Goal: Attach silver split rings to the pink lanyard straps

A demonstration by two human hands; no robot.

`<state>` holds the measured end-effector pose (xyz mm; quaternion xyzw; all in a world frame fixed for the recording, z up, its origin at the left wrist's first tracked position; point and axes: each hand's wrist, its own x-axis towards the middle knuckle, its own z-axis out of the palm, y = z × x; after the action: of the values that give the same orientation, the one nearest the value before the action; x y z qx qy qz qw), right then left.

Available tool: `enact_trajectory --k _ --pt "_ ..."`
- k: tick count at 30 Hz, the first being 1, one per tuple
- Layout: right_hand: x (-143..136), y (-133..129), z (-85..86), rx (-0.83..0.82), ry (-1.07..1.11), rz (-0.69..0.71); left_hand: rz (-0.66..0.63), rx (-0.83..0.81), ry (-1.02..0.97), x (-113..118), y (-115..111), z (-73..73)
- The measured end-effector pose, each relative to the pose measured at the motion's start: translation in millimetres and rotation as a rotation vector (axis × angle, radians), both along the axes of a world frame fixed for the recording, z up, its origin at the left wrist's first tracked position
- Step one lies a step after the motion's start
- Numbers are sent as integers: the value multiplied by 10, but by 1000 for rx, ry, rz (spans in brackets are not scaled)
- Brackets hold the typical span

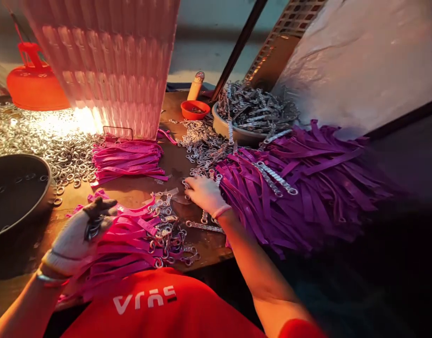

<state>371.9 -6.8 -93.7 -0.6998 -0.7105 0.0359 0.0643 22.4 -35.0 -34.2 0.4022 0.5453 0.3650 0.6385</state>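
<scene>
My left hand [78, 234], in a white glove with dark fingertips, grips a metal clip and rests on a bundle of pink straps [127, 244] fitted with metal clasps. My right hand [205, 193] is bare and lies palm down on the wooden table [138, 191], fingers on loose metal clasps [193, 180] at the edge of a big pile of purple straps [307, 192]. A short metal chain [204, 227] lies just below that wrist.
A second stack of pink straps [126, 159] lies behind. Metal rings [43, 136] cover the left of the table by a dark pan [15, 192]. A bowl of metal clasps [251, 112], a small orange dish [195, 109] and a ribbed white container [113, 65] stand at the back.
</scene>
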Motion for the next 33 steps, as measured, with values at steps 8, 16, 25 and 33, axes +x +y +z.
enact_trajectory --k 8,16,25,33 --pt "307 106 -400 27 120 -63 -120 -452 -618 338 -28 -237" --pt "-473 -322 13 143 694 111 -149 -89 -219 335 -308 -268" --pt "-1379 -639 317 -63 751 400 -187 55 -42 224 -430 -302" --pt "-1495 -682 351 38 392 488 -200 103 -51 243 -466 -290"
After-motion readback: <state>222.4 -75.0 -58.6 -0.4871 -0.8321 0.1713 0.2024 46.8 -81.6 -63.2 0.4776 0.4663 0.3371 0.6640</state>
